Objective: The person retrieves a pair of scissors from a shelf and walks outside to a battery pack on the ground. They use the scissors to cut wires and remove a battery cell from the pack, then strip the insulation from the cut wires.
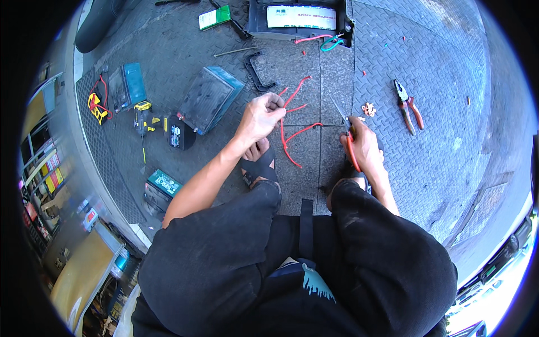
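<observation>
Several lengths of thin red wire (282, 132) are pinched in the closed fingers of my left hand (262, 116), in front of my left foot. Some ends stick up and to the right, while others hang toward the floor. My right hand (365, 147) is wrapped round a red-handled tool (351, 150) with long, thin, pointed metal jaws. Its tip points up and left, apart from the wire. Whether it is scissors or long-nose pliers I cannot tell. A small heap of copper-coloured scraps (368, 109) lies just beyond my right hand.
Combination pliers (409, 106) with red handles lie at the right. Dark batteries with teal tops (208, 101) stand at the left, near a yellow-and-black power driver (141, 119). A black casing (255, 19) holds a white panel at the far side. A black bracket (254, 73) lies nearer.
</observation>
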The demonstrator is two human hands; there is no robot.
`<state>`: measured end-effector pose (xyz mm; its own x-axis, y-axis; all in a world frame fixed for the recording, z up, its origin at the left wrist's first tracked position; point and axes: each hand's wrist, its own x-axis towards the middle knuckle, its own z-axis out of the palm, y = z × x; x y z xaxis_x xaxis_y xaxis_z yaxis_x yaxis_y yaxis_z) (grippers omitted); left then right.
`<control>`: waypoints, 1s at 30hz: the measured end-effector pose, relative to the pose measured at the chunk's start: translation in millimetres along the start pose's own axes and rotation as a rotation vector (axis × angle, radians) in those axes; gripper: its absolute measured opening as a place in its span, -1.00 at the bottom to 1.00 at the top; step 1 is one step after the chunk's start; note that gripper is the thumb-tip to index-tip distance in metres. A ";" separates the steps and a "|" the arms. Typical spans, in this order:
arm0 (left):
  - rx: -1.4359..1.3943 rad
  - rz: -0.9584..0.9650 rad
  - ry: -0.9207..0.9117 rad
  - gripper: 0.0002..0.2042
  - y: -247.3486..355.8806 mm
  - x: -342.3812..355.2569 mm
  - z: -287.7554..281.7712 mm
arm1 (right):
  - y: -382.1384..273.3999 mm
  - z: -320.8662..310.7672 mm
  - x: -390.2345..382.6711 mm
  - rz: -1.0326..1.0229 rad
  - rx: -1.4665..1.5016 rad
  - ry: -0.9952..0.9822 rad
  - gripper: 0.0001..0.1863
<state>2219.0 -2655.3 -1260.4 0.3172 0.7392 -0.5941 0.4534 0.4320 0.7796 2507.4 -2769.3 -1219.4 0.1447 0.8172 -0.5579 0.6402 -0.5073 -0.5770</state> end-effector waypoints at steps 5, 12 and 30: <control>-0.005 -0.021 -0.007 -0.86 -9.6 3.2 -2.9 | 2.2 5.3 1.1 0.017 0.001 -0.042 -0.49; -0.026 0.016 -0.071 -0.91 0.9 -13.4 15.3 | -6.0 4.1 3.8 -0.133 0.074 0.014 -0.51; 0.029 0.119 -0.305 -0.76 88.8 -1.6 18.4 | -41.7 -2.2 5.4 -0.167 0.069 0.049 -0.59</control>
<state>2274.1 -2627.7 -1193.9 0.6021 0.5930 -0.5346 0.4203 0.3339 0.8437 2483.2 -2743.1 -1197.1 0.0787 0.9033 -0.4218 0.6053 -0.3795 -0.6997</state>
